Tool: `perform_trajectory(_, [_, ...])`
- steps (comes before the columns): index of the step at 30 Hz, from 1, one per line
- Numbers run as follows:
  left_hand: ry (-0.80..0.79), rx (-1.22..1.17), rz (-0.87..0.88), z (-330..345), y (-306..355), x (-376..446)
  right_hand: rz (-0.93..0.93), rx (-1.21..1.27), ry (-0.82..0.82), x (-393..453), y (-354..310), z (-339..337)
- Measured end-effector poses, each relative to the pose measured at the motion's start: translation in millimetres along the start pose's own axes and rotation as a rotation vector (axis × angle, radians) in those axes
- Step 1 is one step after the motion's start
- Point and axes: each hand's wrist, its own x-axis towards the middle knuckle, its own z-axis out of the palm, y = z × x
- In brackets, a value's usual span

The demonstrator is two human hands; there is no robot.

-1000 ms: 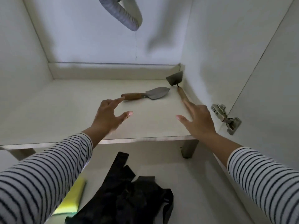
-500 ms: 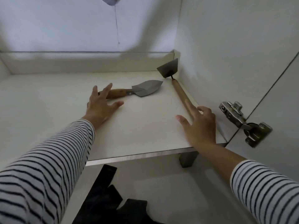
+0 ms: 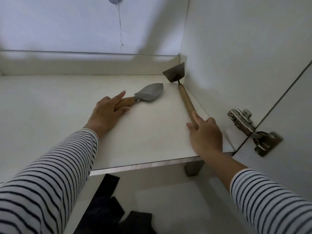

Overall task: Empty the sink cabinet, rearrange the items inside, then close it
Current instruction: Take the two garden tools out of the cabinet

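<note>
Inside the cabinet, the left hand [image 3: 108,112] closes around the wooden handle of the trowel [image 3: 143,96], which lies on the cabinet floor [image 3: 152,132]. The right hand [image 3: 205,132] seems to grip the end of the hoe [image 3: 184,95] handle along the right wall; its blade stands in the back corner

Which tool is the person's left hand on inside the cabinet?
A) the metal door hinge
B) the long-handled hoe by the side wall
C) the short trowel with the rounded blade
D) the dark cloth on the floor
C: the left hand lies on the wooden handle of the trowel, while the right hand is at the hoe.
</note>
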Motion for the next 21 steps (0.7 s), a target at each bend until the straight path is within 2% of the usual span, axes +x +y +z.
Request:
perform_trajectory(3, [0.006,-0.001,-0.023,-1.3,8.4,-19.0,-0.022,-0.142,-0.068,-0.2,-2.7,-5.6])
perform_trajectory(6, [0.060,-0.014,-0.061,-0.6,18.2,-43.7,-0.010,-0.150,-0.087,-12.8,-3.5,-11.1])
perform_trajectory(14, [0.249,-0.382,-0.250,-7.7,80.6,-148.3,0.024,-0.026,-0.049,-81.9,-0.6,-38.7])
perform_trajectory(21, [0.339,-0.625,-0.458,-7.8,143.7,-281.8,-0.058,0.189,0.030,-195.2,16.5,-84.2])
